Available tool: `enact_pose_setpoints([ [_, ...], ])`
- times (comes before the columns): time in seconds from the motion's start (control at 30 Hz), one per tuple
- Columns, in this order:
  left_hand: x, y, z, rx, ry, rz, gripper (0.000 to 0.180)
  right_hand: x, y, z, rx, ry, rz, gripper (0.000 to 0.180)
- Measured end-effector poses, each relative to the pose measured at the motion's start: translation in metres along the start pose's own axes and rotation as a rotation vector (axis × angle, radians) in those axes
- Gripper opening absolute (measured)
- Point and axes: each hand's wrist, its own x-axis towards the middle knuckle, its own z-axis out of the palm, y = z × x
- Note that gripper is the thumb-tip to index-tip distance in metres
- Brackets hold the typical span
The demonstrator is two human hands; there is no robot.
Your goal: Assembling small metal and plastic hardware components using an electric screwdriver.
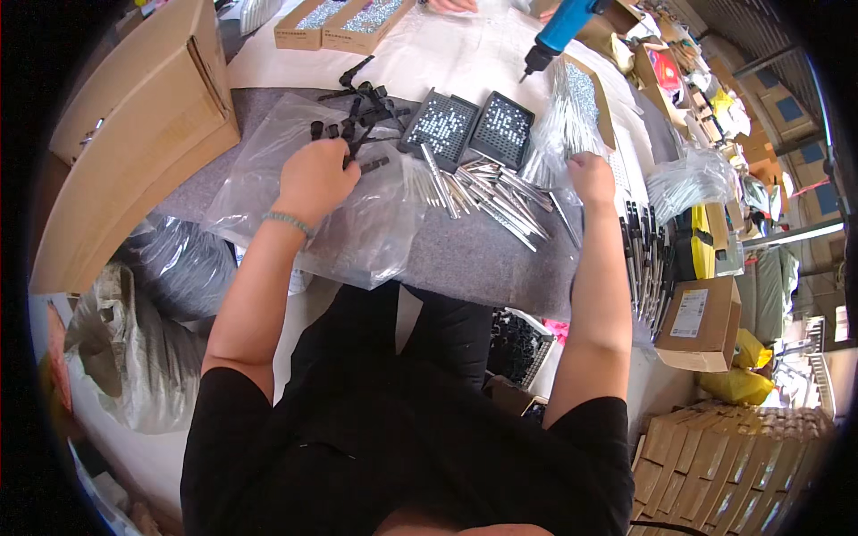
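Resting among black parts on a clear bag, the left hand has curled fingers; the right hand curls beside bagged rods. Whether either pinches anything cannot be told. Loose tubes on the bench suggest work remains; black-ended rods rightward seem finished.

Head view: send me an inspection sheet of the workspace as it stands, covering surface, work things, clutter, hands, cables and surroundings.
Surface: grey cloth in front, white sheet beyond.
Work things: black parts; two black trays holding shiny pieces; loose silver rods; blue driver at the top.
Clutter: clear bag, spread by the black parts.
Hands: left hand at the black parts, right hand at a plastic-wrapped bundle; both grips unclear.
Cables: one dark cord-like line, lower right; nature unclear.
Surroundings: large carton left, cardboard stack lower right, another person's hand at the top.
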Motion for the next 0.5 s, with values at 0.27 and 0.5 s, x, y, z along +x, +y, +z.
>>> enact_pose_setpoints([
  [0.27,-0.025,0.001,0.015,0.019,0.157,0.051,0.022,-0.007,-0.039,0.017,-0.098,-0.038,0.158,0.038],
  [0.5,-0.03,0.002,0.021,-0.006,0.235,0.076,0.03,-0.01,-0.03,0.026,-0.038,-0.056,0.295,0.039],
])
